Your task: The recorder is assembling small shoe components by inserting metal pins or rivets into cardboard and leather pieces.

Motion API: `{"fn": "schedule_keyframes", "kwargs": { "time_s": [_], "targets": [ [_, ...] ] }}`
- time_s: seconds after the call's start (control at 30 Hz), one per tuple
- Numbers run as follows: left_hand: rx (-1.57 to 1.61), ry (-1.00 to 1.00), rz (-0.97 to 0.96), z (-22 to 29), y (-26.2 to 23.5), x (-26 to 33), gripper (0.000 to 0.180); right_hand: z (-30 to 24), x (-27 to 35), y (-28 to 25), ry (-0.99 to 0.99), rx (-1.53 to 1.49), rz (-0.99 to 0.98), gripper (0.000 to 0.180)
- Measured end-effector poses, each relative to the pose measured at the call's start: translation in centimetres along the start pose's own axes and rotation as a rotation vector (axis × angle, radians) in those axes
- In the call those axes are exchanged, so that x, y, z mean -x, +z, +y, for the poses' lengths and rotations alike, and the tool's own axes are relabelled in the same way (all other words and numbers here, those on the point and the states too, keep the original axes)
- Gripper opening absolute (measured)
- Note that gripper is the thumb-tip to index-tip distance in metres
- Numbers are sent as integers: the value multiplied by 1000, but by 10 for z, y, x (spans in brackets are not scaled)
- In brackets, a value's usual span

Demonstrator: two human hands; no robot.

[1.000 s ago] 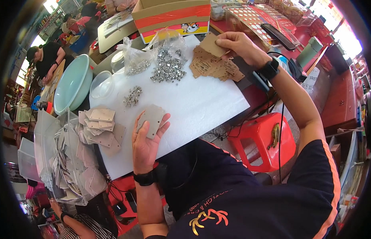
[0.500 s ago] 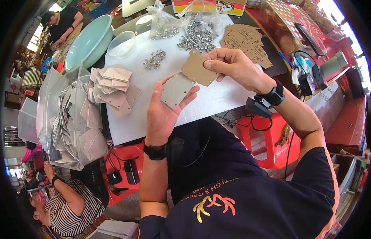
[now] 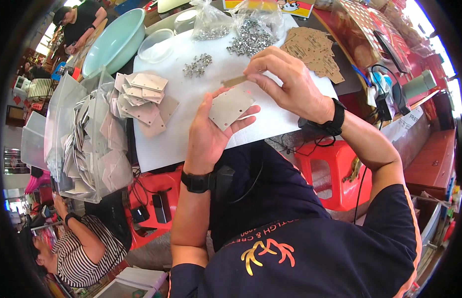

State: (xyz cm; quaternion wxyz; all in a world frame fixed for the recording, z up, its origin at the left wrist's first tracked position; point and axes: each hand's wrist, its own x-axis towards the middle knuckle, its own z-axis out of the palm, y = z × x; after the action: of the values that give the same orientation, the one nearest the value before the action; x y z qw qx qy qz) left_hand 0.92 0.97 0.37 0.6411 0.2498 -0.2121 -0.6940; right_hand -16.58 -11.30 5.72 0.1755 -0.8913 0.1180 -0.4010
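My left hand (image 3: 205, 133) cradles a thin light-grey plate (image 3: 232, 106) with small holes near its edges, thumb at one side and fingers beneath. Just beyond it, my right hand (image 3: 290, 85) pinches a brown card piece (image 3: 234, 81) between thumb and fingers. The card is turned nearly edge-on, so its face is mostly hidden. Whether card and plate touch, I cannot tell. Left of my hands, similar pale plates (image 3: 144, 94) lie in a loose pile on the white sheet (image 3: 161, 144). A scatter of small shiny metal pieces (image 3: 197, 65) lies farther back.
A clear plastic bin (image 3: 99, 184) full of plates stands at the left, near a pale green basin (image 3: 114, 44). Bags of metal pieces (image 3: 253, 37) and stacked brown cards (image 3: 313, 52) lie at the back. Red stools (image 3: 335, 181) stand below. Two other people are at the left.
The brown card has tipped from showing its face to nearly edge-on as my right hand turned. My left hand still holds the grey plate, and the view has shifted slightly.
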Motion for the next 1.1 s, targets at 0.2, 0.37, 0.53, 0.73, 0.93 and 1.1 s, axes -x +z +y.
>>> {"fn": "schedule_keyframes", "kwargs": {
  "time_s": [0.2,0.37,0.53,0.73,0.93,1.1],
  "targets": [
    [80,2,-17,0,1,2,54,-7,12,7,-171,-74,-57,11],
    [54,-8,-36,0,3,2,54,-3,22,7,-189,-132,-191,15],
    [-2,11,-24,1,7,2,51,-3,22,8,-219,-107,-198,16],
    [-49,14,36,0,5,2,44,-7,22,9,-236,-60,-226,18],
    [-149,105,-17,2,12,4,39,-8,23,6,111,-134,-31,16],
    [-509,315,97,2,12,2,42,-8,22,2,825,-584,-340,51]
  ]
}}
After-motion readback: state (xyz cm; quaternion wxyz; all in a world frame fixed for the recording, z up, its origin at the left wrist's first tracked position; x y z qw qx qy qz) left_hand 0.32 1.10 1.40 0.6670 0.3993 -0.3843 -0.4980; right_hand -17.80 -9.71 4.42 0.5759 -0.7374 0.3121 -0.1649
